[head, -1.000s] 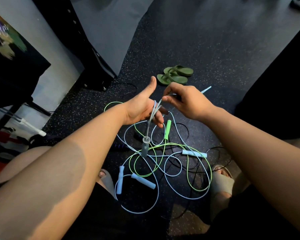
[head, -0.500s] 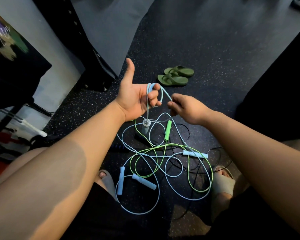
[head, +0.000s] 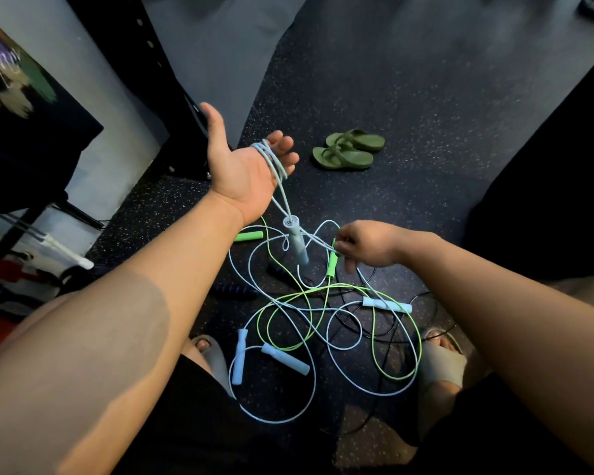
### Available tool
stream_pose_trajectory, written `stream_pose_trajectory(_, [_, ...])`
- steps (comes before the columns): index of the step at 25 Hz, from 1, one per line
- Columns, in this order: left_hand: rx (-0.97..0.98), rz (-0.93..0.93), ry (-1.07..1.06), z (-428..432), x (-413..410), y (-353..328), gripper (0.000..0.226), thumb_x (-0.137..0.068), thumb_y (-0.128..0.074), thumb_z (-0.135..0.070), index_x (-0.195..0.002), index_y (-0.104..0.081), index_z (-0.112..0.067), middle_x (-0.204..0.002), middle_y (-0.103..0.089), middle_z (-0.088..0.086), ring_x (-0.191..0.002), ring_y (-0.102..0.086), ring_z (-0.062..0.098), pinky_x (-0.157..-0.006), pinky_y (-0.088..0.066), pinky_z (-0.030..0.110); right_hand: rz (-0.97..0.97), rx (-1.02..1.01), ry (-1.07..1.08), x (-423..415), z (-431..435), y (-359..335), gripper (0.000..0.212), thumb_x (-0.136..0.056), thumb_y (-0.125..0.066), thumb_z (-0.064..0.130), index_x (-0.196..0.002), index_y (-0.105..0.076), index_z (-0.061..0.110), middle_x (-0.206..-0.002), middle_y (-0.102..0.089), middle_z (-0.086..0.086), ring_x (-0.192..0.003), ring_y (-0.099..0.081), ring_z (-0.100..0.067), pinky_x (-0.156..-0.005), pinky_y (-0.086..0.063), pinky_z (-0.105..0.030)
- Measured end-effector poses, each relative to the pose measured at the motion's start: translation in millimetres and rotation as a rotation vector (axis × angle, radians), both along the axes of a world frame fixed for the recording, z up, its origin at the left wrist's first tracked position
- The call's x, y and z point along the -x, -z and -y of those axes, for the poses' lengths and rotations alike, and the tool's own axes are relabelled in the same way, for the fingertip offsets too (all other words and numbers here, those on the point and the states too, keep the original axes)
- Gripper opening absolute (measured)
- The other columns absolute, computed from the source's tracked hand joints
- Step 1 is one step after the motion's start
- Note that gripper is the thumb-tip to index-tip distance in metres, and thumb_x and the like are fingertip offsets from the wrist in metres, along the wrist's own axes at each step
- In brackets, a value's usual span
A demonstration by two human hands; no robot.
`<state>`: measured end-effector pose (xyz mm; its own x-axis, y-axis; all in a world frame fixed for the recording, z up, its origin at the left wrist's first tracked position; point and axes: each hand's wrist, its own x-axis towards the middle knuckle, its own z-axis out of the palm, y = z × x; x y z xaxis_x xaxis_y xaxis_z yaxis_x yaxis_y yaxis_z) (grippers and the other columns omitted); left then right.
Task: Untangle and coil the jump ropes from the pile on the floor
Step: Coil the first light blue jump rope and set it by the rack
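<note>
1. Left hand [head: 244, 173] is raised palm-up, grip apart, pale blue rope [head: 271, 159] looped over its fingers, handle [head: 297, 243] dangling
2. Right hand [head: 367, 245] pinches that rope just above the tangled pile [head: 323, 317] on the floor [head: 426, 132]

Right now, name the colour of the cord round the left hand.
The cord is pale blue; head view.

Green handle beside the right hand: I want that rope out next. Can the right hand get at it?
Probably yes: the green handle sits uncovered beside the right hand, which must first drop the pale blue cord it pinches.
</note>
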<state>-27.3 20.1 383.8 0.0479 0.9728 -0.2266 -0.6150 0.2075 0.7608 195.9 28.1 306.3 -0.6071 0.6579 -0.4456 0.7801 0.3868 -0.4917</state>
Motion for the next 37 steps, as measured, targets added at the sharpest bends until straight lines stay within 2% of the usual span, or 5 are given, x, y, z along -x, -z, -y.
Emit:
stream_pose_trajectory(14, [0.070,-0.276,-0.023,-3,-4,9,0.093,-0.081,-0.022,-0.090,-0.107,-0.055,-0.007,-0.067,-0.042,0.001,-0.061,-0.041,0.017,-0.070,-0.042,0.031,-0.376,-0.348,0.187,2,-4,-30,0.036,-0.102,-0.046,0.032,-0.075,-0.051,0.008,-0.066,-0.055,-0.005,-0.062,-0.048,-0.016,-0.062,-0.039,-0.036])
stream_pose_trajectory(18, [0.093,-0.302,0.069,-2,-6,6,0.094,-0.085,-0.020,-0.088,-0.103,-0.059,-0.004,-0.055,-0.025,-0.004,-0.054,-0.022,0.015,-0.072,-0.036,0.033,-0.050,-0.223,0.223,-4,-9,-6,0.041,-0.103,-0.040,0.047,-0.097,-0.059,0.010,-0.096,-0.069,-0.009,-0.091,-0.064,-0.028,-0.076,-0.046,-0.036])
stream_pose_trajectory(22, [0.152,-0.409,0.218,3,-15,13,0.105,-0.081,-0.017,-0.092,-0.106,-0.061,0.000,-0.056,-0.022,-0.003,-0.050,-0.023,0.015,-0.078,-0.036,0.037,-0.280,-0.252,0.281,-3,-11,4,0.068,-0.099,-0.043,0.053,-0.153,-0.027,0.016,-0.150,-0.045,-0.014,-0.135,-0.047,-0.024,-0.113,-0.038,-0.043])
stream_pose_trajectory(29, [0.206,-0.462,0.416,8,-26,17,0.095,-0.077,-0.017,-0.095,-0.087,-0.059,-0.010,-0.051,-0.026,-0.003,-0.048,-0.021,0.015,-0.057,-0.033,0.027,-0.702,-0.312,0.193,4,-7,-12,0.060,-0.100,-0.038,0.040,-0.155,-0.030,0.016,-0.157,-0.036,0.001,-0.145,-0.034,-0.012,-0.120,-0.029,-0.042])
stream_pose_trajectory(37, [0.176,-0.700,0.691,22,-38,10,0.093,-0.086,-0.003,-0.085,-0.100,-0.055,-0.008,-0.046,-0.034,-0.007,-0.041,-0.018,0.007,-0.066,-0.009,0.029,-0.477,-0.579,0.101,6,-18,-3,0.060,-0.094,-0.050,0.024,-0.151,-0.037,0.030,-0.162,-0.027,-0.008,-0.143,-0.035,-0.029,-0.118,-0.025,-0.040])
